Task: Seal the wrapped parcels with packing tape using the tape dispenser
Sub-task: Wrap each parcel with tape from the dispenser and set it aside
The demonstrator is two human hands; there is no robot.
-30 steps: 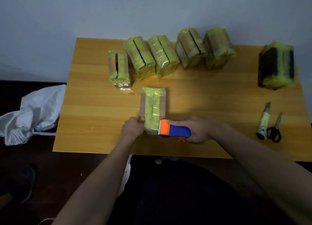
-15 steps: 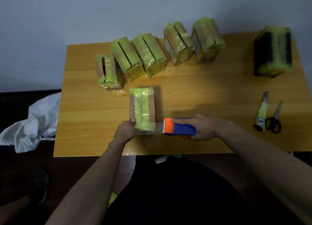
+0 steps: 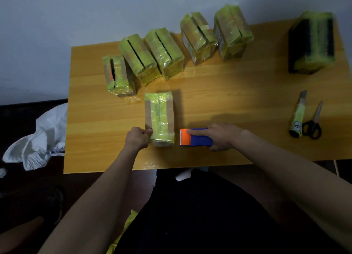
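The tape dispenser is now a little way off to the right of the parcel, in the middle of the frame. A moment ago it sat right up against the parcel's near end. The right hand has its grip wrapped round the blue handle, with one finger lying along the top. The left hand has its grip closed on the parcel's lower left corner and holds it down on the desk. I cannot see a strip of tape between the dispenser and the parcel, so I think the tape for this pass is already cut. More parcels wait in a row at the top of the frame. This one may need turning next.
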